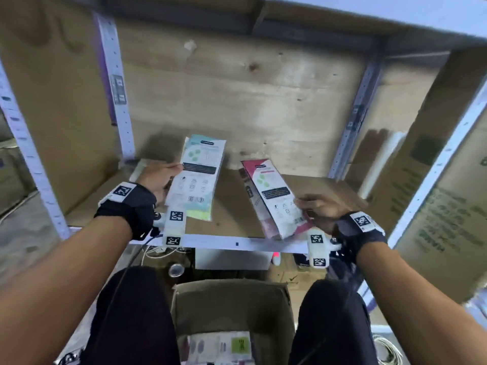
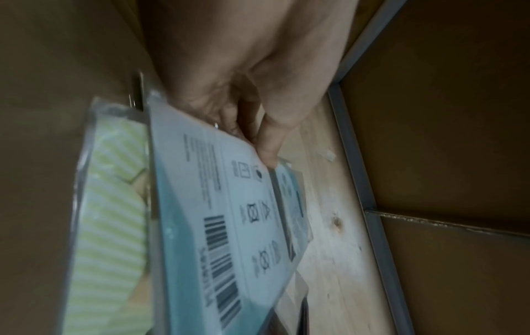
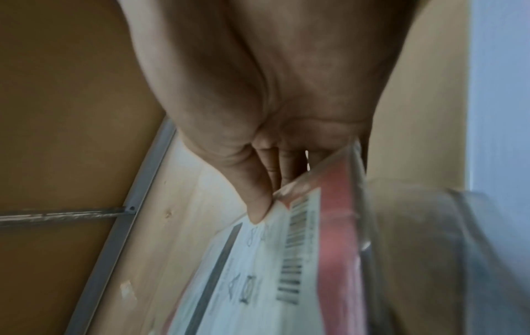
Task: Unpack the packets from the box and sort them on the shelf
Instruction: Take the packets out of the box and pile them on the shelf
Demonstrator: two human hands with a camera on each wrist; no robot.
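Several packets lie inside open box.

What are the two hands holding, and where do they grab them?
The left hand holds a teal packet by its left side edge. The right hand pinches a pink packet at its near right corner, by the barcode.

**Both our arms out, both hands gripping**

Our forearms reach forward side by side, black bands on the wrists. Our left hand pinches a packet's edge, thumb on top. Our right hand, nearer, pinches another the same way.
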